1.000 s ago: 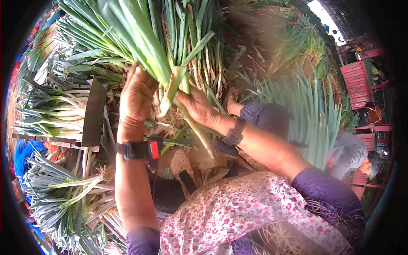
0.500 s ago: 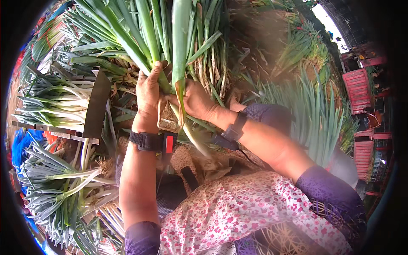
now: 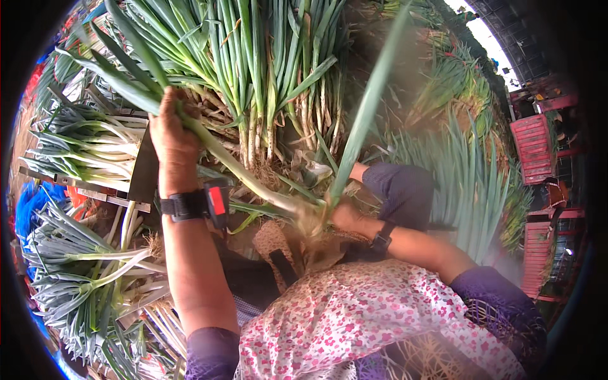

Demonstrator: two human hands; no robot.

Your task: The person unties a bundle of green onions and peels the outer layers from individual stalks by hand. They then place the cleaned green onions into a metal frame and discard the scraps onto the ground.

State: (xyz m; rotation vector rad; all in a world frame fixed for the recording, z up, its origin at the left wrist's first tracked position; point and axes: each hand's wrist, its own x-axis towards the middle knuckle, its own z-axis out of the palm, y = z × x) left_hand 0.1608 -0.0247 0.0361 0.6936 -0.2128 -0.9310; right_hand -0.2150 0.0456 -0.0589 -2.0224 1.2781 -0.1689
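My left hand (image 3: 174,133) is closed around a long green onion (image 3: 244,174) where its leaves begin. The leaves spread toward the upper left, and the pale stalk slants down to the right. At its root end, smeared by motion, my right hand (image 3: 347,217) is closed on a long green leaf (image 3: 370,111) that points up and right. The leaf's lower end lies against the stalk's base; whether it is still attached I cannot tell. A dense bunch of green onions (image 3: 259,76) stands just beyond my hands, with dirty roots showing.
At the left, white-stalked green onions (image 3: 95,149) lie in a metal rack with an upright dark plate (image 3: 144,168). More green onions (image 3: 82,266) are piled nearer, beside blue plastic (image 3: 31,209). Tall green leaves (image 3: 449,183) stand at the right, with red crates (image 3: 533,149) beyond.
My hands have moved apart: the left went left with the green onion, the right came down and right. The long leaf has swung from upright to leaning right.
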